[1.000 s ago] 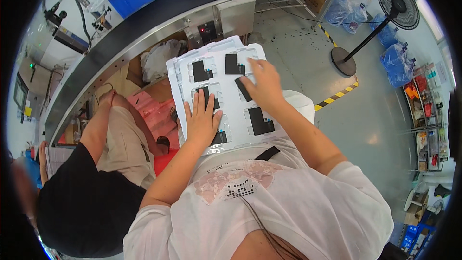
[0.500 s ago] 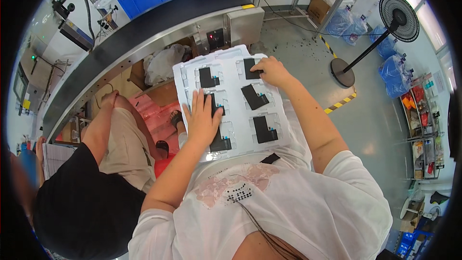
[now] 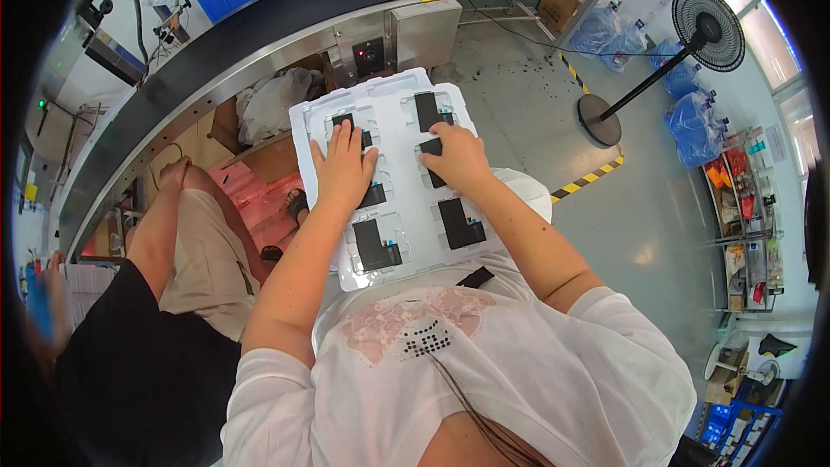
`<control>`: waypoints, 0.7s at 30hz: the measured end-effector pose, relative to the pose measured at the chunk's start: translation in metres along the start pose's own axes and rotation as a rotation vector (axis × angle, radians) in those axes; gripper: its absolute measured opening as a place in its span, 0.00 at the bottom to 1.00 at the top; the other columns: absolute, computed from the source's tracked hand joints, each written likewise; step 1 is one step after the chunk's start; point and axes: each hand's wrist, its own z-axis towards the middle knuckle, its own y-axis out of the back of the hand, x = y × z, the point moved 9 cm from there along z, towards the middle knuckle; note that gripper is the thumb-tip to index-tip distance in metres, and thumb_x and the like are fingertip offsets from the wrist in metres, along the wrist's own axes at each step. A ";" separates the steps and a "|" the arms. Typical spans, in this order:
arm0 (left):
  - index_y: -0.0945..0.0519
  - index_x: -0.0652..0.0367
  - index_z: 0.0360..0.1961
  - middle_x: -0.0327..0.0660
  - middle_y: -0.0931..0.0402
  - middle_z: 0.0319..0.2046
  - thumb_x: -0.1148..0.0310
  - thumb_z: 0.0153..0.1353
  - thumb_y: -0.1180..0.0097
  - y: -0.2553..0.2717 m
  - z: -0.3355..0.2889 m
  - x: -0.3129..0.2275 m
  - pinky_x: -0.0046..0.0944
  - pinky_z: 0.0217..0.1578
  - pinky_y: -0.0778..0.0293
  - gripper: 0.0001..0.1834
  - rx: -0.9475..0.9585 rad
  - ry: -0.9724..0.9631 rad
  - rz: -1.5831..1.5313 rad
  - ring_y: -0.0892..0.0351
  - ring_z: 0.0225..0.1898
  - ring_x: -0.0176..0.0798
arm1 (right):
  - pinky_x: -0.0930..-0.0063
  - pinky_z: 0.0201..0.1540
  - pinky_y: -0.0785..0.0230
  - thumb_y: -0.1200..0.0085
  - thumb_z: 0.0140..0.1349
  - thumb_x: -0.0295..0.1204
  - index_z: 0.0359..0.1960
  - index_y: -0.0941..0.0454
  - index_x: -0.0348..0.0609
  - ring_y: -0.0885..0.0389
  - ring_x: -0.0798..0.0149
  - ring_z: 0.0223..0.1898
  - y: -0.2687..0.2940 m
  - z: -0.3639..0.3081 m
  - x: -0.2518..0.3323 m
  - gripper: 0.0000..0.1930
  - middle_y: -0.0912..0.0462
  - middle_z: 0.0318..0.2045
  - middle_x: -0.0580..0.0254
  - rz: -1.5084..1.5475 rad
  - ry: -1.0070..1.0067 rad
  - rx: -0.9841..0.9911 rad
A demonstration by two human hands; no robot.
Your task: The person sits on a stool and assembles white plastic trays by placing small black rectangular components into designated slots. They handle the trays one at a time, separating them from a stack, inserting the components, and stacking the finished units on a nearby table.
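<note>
One white tray (image 3: 396, 177), perhaps stacked on another, lies across the person's lap (image 3: 527, 194); it looks light and bendy, best held by both side rims. Of two hands, the left hand (image 3: 344, 171) rests fingers spread, gripping nothing; whether the right hand (image 3: 463, 158) pinches anything cannot be told. Six black L-shaped pieces (image 3: 370, 246) sit in it, probably light, best taken by their edges.
</note>
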 end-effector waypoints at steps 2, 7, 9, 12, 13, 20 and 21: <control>0.35 0.59 0.61 0.46 0.44 0.66 0.53 0.65 0.57 0.004 0.004 0.001 0.66 0.63 0.60 0.28 -0.007 -0.005 -0.025 0.48 0.68 0.46 | 0.53 0.45 0.37 0.39 0.50 0.46 0.43 0.22 0.44 0.26 0.53 0.41 0.004 0.001 -0.024 0.24 0.21 0.35 0.55 0.209 -0.096 -0.093; 0.34 0.60 0.60 0.46 0.45 0.66 0.53 0.65 0.56 0.013 0.015 -0.011 0.64 0.64 0.60 0.28 -0.091 -0.082 -0.064 0.51 0.69 0.46 | 0.55 0.43 0.35 0.40 0.52 0.43 0.35 0.18 0.42 0.26 0.51 0.40 0.041 -0.010 -0.010 0.17 0.21 0.31 0.55 0.127 0.013 -0.140; 0.33 0.60 0.60 0.47 0.45 0.66 0.54 0.65 0.56 0.018 0.030 -0.037 0.64 0.64 0.60 0.27 -0.084 -0.160 -0.077 0.51 0.69 0.46 | 0.58 0.43 0.34 0.41 0.53 0.42 0.37 0.18 0.42 0.26 0.50 0.39 0.057 -0.020 -0.021 0.17 0.21 0.31 0.54 0.165 -0.014 -0.251; 0.31 0.58 0.58 0.46 0.41 0.64 0.56 0.64 0.53 0.015 0.056 -0.075 0.61 0.63 0.54 0.24 -0.018 -0.269 -0.155 0.49 0.68 0.45 | 0.61 0.43 0.33 0.43 0.56 0.41 0.43 0.20 0.42 0.26 0.48 0.38 0.066 -0.039 -0.038 0.18 0.22 0.35 0.50 0.133 -0.093 -0.341; 0.31 0.58 0.57 0.45 0.40 0.63 0.57 0.63 0.52 0.012 0.066 -0.084 0.61 0.63 0.53 0.24 0.012 -0.300 -0.177 0.49 0.68 0.45 | 0.61 0.43 0.33 0.44 0.57 0.40 0.45 0.21 0.41 0.26 0.47 0.39 0.059 -0.045 -0.044 0.19 0.23 0.37 0.48 0.100 -0.130 -0.339; 0.25 0.57 0.50 0.42 0.29 0.49 0.58 0.57 0.44 -0.027 0.109 -0.105 0.55 0.51 0.37 0.22 0.139 -0.323 -0.156 0.31 0.53 0.47 | 0.65 0.44 0.33 0.52 0.64 0.41 0.48 0.28 0.32 0.23 0.52 0.39 -0.002 -0.059 -0.086 0.22 0.21 0.37 0.44 0.464 -0.331 -0.079; 0.25 0.57 0.49 0.43 0.29 0.47 0.57 0.56 0.44 -0.024 0.110 -0.104 0.54 0.50 0.36 0.22 0.120 -0.331 -0.153 0.30 0.52 0.47 | 0.65 0.44 0.33 0.53 0.65 0.41 0.48 0.28 0.32 0.23 0.52 0.38 -0.004 -0.062 -0.079 0.21 0.21 0.37 0.44 0.520 -0.345 -0.034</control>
